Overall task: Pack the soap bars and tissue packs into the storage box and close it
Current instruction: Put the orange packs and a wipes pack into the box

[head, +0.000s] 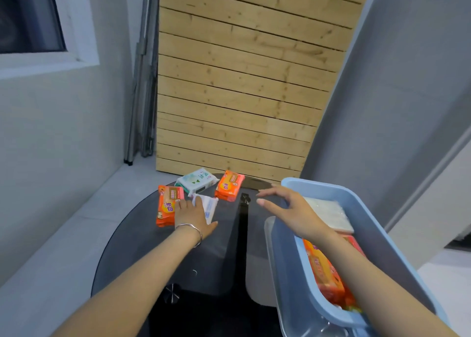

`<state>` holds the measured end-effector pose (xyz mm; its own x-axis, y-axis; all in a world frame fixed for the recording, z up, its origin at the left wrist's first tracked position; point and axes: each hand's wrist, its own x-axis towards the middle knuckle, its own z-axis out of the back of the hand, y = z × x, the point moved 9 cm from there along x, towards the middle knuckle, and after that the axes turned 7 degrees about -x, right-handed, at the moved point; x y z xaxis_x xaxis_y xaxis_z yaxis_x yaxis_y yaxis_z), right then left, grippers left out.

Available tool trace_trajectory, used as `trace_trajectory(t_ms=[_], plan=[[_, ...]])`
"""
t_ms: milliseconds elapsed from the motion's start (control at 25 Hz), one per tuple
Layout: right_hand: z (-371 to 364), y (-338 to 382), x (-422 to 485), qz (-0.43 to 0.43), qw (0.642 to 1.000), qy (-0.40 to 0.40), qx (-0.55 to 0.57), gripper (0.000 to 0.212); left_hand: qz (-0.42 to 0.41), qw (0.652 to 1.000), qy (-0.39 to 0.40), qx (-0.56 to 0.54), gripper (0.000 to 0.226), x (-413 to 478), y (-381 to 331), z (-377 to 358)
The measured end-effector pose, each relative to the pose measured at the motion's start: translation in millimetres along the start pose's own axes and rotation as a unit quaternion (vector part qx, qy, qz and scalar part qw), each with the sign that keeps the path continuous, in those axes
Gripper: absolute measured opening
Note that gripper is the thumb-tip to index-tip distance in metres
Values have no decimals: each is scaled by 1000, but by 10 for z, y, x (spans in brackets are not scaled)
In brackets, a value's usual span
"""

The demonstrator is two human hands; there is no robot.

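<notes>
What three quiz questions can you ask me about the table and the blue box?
1. True or false: the blue box is empty.
2. How many orange soap bars lie on the table?
3. Which hand touches the white pack on the table? A) left hand B) the other one C) neither

Key: 1 false, packs lie inside. 2 two. 3 A.

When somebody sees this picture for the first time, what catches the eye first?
Bright orange soap bars stand out: two on the dark glass table, more inside the light blue storage box at the right. The left hand lies on a small white tissue pack beside one bar; the right hand hovers open next to the box.
</notes>
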<state>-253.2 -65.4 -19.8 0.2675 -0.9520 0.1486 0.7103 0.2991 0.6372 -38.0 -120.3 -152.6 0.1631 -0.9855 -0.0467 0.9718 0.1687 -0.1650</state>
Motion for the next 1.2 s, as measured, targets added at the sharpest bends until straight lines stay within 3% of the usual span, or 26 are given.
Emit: trace_trajectory(t_ms=[160,200,280,320,360,440,480,560,640,720,840,1040,1080,1200], plan=[[-15,-23,21,0,1000,11,-15,26,-20,998,-57,-14,79,-17,-108,118],[-15,-18,23,0,1000,12,-16,25,-34,996,-62,-53,75,-51,-136,161],[-2,10,21,6,1000,6,-10,23,-28,969,-32,-244,68,-170,-128,300],[7,31,16,9,1000,0,0,22,-10,928,3,-371,65,-230,-137,377],[29,57,6,10,1000,-7,16,23,13,862,39,-505,60,-297,-177,460],[105,120,-20,11,998,-24,55,28,48,684,127,-717,41,-505,-383,631],[162,172,-39,19,996,-34,74,31,39,616,179,-767,38,-638,-526,745],[323,292,-111,47,990,-52,124,40,-20,545,276,-791,44,-911,-801,990],[504,419,-244,91,980,-38,171,51,-57,515,358,-777,48,-1158,-977,1158],[661,530,-431,133,977,21,165,63,-61,507,412,-754,43,-1335,-1130,1257],[918,554,-699,149,986,74,7,81,-66,529,464,-708,41,-1513,-1427,1273],[1174,492,-1047,162,978,73,-109,58,-115,522,509,-675,41,-1828,-2079,1251],[1189,410,-1095,146,981,88,-91,57,-104,539,508,-663,47,-1867,-2130,1209],[1215,56,-1187,68,986,142,-47,54,-90,672,432,-594,70,-1811,-2075,1040]])
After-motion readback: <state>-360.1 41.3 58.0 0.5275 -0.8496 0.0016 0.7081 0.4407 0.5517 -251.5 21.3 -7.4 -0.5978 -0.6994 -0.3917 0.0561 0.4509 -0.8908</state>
